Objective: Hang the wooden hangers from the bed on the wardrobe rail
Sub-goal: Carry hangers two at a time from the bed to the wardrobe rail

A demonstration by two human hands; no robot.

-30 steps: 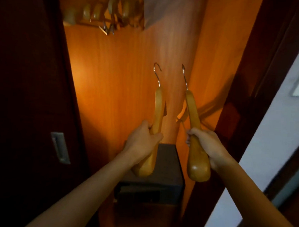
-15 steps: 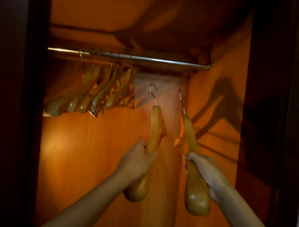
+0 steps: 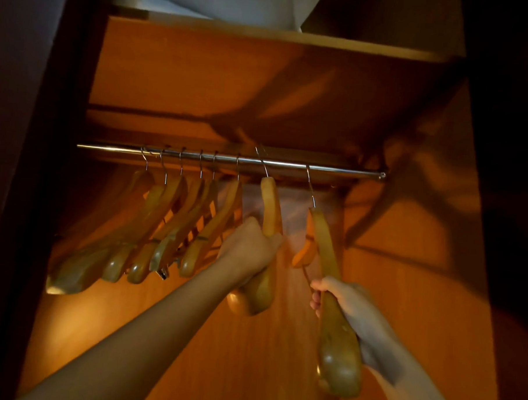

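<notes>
At the wardrobe rail [image 3: 288, 164], left hand [image 3: 248, 247] and right hand [image 3: 349, 306] each grip a wooden hanger [image 3: 270, 206] by its shoulder arm: rigid, light, probably smooth-lacquered, hooks reaching the rail.

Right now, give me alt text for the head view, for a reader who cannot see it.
The left hand grips the left hanger and the right hand grips the right hanger, both wooden, their hooks at the metal rail. A row of hung hangers fills the rail's left part, inside an orange-lit wardrobe.
</notes>
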